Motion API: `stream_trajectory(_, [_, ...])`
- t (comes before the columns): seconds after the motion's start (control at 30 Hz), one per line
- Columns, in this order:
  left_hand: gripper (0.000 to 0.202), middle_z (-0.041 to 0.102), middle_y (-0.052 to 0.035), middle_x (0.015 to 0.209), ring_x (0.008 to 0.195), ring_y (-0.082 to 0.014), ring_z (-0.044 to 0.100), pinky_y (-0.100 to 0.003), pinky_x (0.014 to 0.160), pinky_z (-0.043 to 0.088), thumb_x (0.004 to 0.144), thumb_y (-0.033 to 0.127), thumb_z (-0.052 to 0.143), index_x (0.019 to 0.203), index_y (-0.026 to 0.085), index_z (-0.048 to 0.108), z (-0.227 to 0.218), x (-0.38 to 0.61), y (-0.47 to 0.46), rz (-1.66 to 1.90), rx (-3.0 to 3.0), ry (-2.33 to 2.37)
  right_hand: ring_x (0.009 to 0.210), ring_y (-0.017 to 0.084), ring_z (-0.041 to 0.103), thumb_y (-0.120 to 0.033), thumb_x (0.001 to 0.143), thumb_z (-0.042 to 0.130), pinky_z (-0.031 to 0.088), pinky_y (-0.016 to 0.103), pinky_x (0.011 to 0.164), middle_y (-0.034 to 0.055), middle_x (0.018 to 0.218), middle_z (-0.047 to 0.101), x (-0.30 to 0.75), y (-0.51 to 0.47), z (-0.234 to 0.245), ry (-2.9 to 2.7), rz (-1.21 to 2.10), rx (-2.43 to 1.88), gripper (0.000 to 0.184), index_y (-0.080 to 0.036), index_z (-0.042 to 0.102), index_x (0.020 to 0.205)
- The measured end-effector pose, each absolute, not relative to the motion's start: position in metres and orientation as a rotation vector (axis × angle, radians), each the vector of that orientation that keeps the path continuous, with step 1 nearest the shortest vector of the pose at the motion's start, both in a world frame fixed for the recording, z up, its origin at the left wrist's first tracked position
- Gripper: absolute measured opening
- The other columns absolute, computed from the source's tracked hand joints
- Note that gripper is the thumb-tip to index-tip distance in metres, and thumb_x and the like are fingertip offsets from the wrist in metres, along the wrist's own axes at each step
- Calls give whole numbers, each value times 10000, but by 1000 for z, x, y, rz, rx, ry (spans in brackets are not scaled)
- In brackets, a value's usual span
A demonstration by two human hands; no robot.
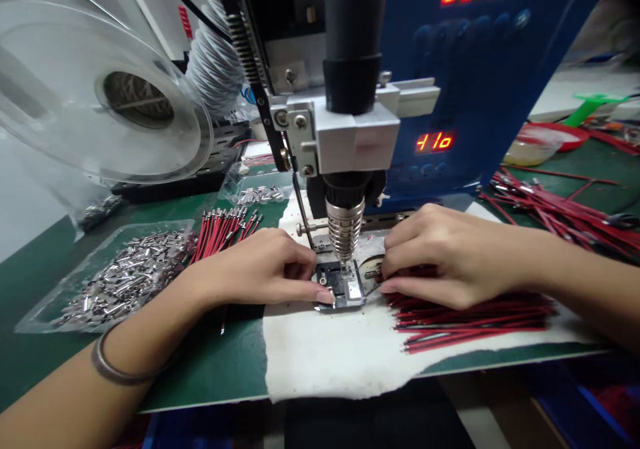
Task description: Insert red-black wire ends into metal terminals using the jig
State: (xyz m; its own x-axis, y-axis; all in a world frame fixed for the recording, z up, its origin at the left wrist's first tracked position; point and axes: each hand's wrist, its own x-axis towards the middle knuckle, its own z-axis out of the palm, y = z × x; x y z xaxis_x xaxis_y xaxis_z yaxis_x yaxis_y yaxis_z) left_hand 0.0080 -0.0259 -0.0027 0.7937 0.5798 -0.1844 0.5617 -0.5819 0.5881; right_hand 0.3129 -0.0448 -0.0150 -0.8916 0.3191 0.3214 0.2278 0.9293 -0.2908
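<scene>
My left hand [273, 266] is at the left side of a small metal fixture [354, 289] under the machine's tip. Its fingers are curled and the thumb lies at the fixture's front left edge; what it pinches, if anything, is too small to make out. To the right of the fixture, my right hand [445, 256] is closed over a pile of red and black wires [475, 316]. A thin dark wire [373, 290] sticks out from its fingertips toward the fixture. Directly above the fixture stands the soldering head [345, 219] with a ringed metal sleeve.
A clear tray [135, 276] of small metal parts lies at left, beside a bundle of red wires [220, 226] with metal ends. The blue machine box [465, 69] with lit red digits rises behind. More wires [565, 216] lie at right. A clear spool [55, 96] hangs upper left.
</scene>
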Motion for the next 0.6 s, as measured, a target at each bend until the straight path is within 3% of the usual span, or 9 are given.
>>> stream_trajectory(0.17, [645,519,41,549,513,-58,415,-245,533,263,961,690,774,629,166,596,-3,6,-26,23,2321,859,645,82,525,-220,1091,654,374,245,639,10,746,655,312,-43,-16,-2734,371,-405,268,-136,800,882])
stream_trajectory(0.6, [674,547,21,552,512,-63,440,-233,510,284,939,741,739,612,170,594,-1,10,-27,10,2304,902,636,82,522,-224,1069,671,374,258,629,1,740,657,313,-45,-15,-2717,353,-394,262,-125,807,869])
